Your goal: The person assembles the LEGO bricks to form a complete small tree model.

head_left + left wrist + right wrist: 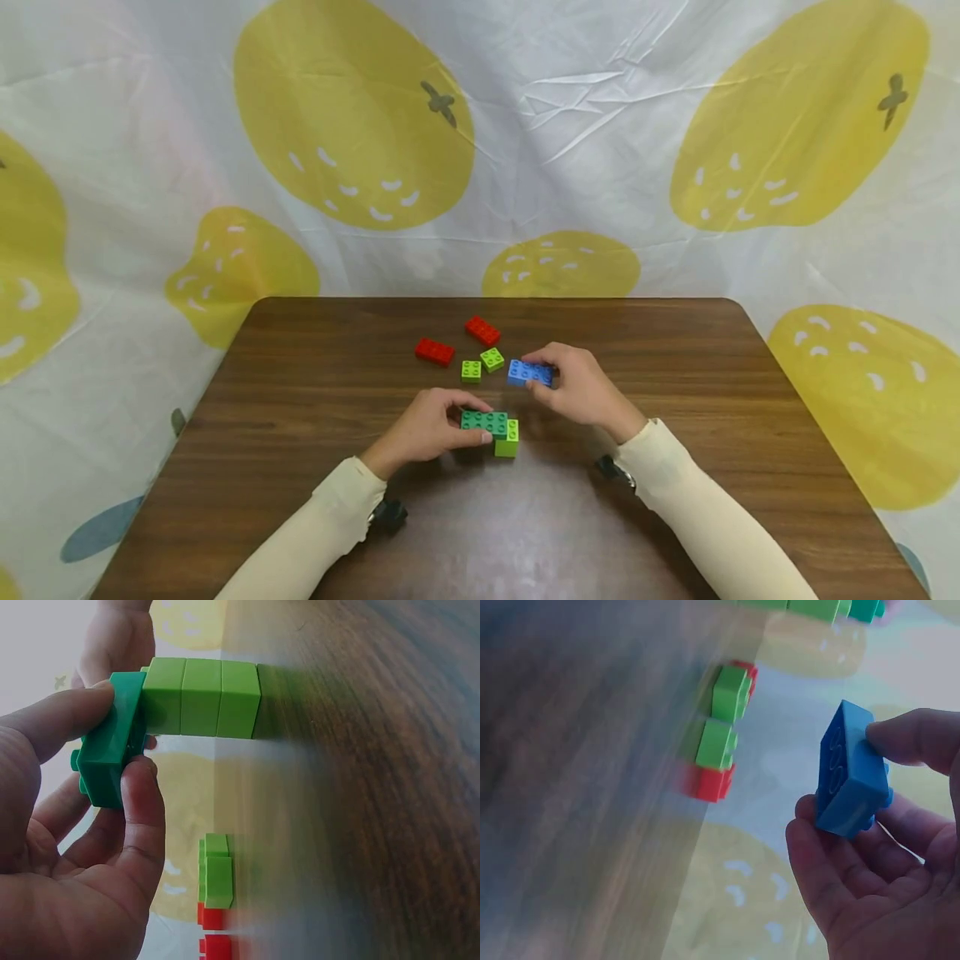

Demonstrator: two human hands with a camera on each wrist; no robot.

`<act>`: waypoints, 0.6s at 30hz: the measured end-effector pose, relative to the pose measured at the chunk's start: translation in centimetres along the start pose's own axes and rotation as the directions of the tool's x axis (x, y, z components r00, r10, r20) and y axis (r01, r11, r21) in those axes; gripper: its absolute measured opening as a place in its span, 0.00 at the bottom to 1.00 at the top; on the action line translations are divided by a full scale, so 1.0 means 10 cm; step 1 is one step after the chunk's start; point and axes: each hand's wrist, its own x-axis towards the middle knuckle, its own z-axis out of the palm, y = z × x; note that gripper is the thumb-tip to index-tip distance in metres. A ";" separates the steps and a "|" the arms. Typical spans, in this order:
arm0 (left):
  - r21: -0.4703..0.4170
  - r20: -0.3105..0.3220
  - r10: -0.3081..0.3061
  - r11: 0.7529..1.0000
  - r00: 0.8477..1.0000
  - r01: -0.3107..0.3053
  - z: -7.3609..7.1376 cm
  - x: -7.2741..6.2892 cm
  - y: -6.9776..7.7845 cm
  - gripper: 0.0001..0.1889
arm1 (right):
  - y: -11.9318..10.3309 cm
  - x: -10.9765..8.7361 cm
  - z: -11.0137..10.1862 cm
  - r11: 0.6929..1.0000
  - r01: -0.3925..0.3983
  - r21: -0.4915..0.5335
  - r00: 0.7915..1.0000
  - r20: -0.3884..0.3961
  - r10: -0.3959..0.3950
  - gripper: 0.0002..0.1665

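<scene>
My left hand (427, 427) grips a dark green brick (109, 746) between thumb and fingers. That brick lies across the top of a stack of light green bricks (201, 697), overlapping its left part in the head view, with light green studs showing beside it. The stack stands upright on the table, three bricks tall. My right hand (581, 385) pinches a long blue brick (855, 772) by its two sides, off the table; the hollow underside shows in the right wrist view. The blue brick is behind and right of the stack.
Two small light green bricks (471, 371) sit behind the stack, left of the blue brick. Farther back lie two red bricks (435, 352), one to the left and one nearer the rear edge. The brown wooden table (315, 367) ends at a fruit-patterned cloth (390, 258).
</scene>
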 end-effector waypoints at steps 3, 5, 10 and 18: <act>0.000 0.001 -0.001 1.000 1.000 0.001 0.00 -0.01 0.00 0.18 | -0.08 -0.10 -0.01 0.999 0.048 -0.007 0.999 -0.001 -0.048 0.20; 0.000 0.000 -0.001 1.000 1.000 0.001 0.00 -0.02 0.01 0.18 | -0.12 -0.16 -0.01 0.997 0.080 -0.012 0.997 0.002 -0.080 0.20; 0.009 -0.002 0.002 1.000 1.000 -0.002 0.00 -0.01 0.02 0.18 | -0.19 -0.29 0.00 0.989 0.146 -0.018 0.989 0.014 -0.145 0.20; 0.007 -0.008 0.002 1.000 1.000 -0.002 0.01 -0.01 0.01 0.17 | -0.23 -0.45 0.03 0.983 0.184 -0.019 0.983 0.016 -0.184 0.21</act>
